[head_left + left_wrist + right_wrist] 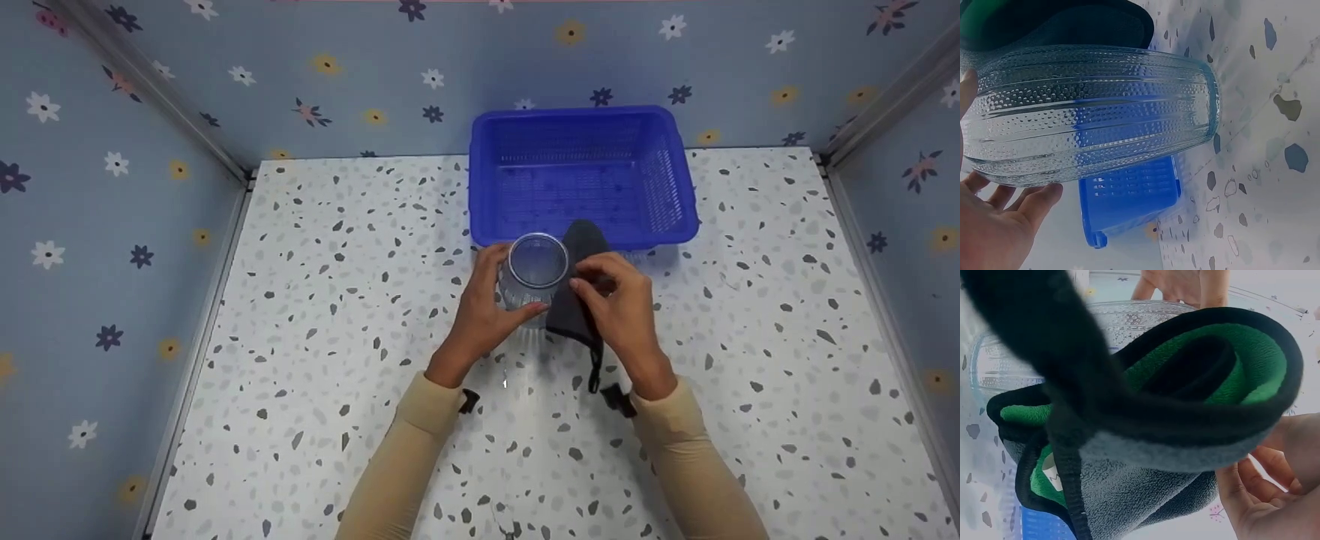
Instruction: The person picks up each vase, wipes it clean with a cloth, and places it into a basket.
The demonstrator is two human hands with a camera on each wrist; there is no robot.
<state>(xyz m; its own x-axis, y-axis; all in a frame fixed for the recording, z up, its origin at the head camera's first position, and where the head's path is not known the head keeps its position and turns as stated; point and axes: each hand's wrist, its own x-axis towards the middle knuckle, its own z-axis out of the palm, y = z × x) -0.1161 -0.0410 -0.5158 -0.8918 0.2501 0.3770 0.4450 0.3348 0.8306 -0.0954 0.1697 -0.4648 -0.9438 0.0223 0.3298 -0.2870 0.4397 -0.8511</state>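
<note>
Hands (484,307) gripping glass jar (538,261), pinching grey cloth (570,315), blue basket (574,114) just behind, flowered walls (390,71) around

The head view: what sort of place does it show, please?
It looks like a small enclosed work booth, though its wider surroundings cannot be seen. A speckled white tabletop is closed in by flower-printed blue panels, with straight grey edge strips along the sides.

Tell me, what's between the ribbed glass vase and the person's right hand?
A black-edged gray-and-green cloth lies between the ribbed glass vase and the right hand; the head and right wrist views both show it.
</note>
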